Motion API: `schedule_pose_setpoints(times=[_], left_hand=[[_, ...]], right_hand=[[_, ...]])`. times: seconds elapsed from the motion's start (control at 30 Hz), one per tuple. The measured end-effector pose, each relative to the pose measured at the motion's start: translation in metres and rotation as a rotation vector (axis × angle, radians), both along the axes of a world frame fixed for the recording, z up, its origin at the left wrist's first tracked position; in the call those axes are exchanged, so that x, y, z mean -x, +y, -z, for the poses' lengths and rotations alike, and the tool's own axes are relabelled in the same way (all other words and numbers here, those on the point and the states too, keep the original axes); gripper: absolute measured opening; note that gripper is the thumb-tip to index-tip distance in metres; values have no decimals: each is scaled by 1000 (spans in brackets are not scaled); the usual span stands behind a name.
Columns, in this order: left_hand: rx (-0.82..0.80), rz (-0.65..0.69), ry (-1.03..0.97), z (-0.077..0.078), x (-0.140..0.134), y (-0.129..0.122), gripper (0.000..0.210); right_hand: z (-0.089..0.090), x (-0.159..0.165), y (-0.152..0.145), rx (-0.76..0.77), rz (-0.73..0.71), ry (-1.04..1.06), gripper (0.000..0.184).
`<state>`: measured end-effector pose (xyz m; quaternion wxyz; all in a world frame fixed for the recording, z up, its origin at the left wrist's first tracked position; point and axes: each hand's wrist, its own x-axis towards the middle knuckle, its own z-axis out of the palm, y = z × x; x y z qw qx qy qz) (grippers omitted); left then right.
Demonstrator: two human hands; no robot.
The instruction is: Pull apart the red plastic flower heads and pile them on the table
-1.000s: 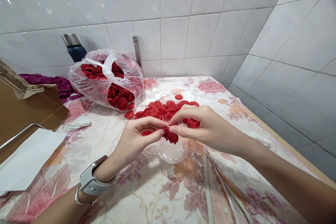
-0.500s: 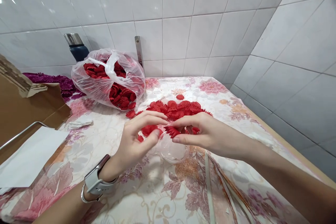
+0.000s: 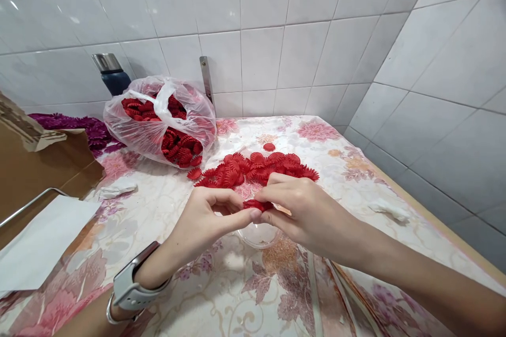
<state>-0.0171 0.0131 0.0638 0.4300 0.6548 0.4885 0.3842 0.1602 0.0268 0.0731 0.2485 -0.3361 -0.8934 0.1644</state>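
Between my two hands is a red artificial flower piece (image 3: pixel 256 205) with notched petal edges. My left hand (image 3: pixel 217 213) pinches its left side between thumb and fingers. On the other side, my right hand (image 3: pixel 294 208) grips it too, the thumb tips nearly meeting. Right below sits a round clear plastic tub (image 3: pixel 259 236), partly covered by my hands; what lies in it is hard to make out. Behind my hands spreads a heap of similar red flower pieces (image 3: pixel 259 164). A single red piece (image 3: pixel 269 146) lies apart behind the heap.
A clear plastic bag (image 3: pixel 138 142) full of red pieces stands at the back left, by a dark blue bottle (image 3: pixel 116 79) and purple flowers (image 3: pixel 93 131). At left are a cardboard box (image 3: pixel 75 163) and white paper (image 3: pixel 47 239). Thin strips (image 3: pixel 336 295) lie front right.
My left hand has closed onto the red flower piece, which my right hand was holding. Both hands have come together over the tub, and the view has shifted slightly.
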Motion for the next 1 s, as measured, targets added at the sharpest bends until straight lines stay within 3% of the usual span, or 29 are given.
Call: schedule_pose_setpoints(times=[0.13, 0.23, 0.4, 0.6, 0.77, 0.87, 1.0], left_hand=[[19, -23, -121, 3, 2, 1, 5], [27, -106, -237, 4, 3, 5, 6], [39, -139, -308, 6, 3, 10, 7], [-7, -186, -307, 12, 0, 11, 9], [-129, -242, -249, 13, -1, 10, 6], [-194, -216, -221, 15, -4, 14, 7], [-355, -153, -78, 21, -10, 29, 9]], right_hand=[[0, -1, 2, 29, 38, 63, 4], [-4, -4, 5, 60, 92, 129, 21], [-7, -5, 9, 140, 150, 242, 7], [-4, -5, 14, 317, 111, 362, 6], [4, -2, 16, 216, 143, 433, 5], [11, -1, 21, 113, 169, 490, 7], [22, -2, 31, 83, 233, 567, 6]])
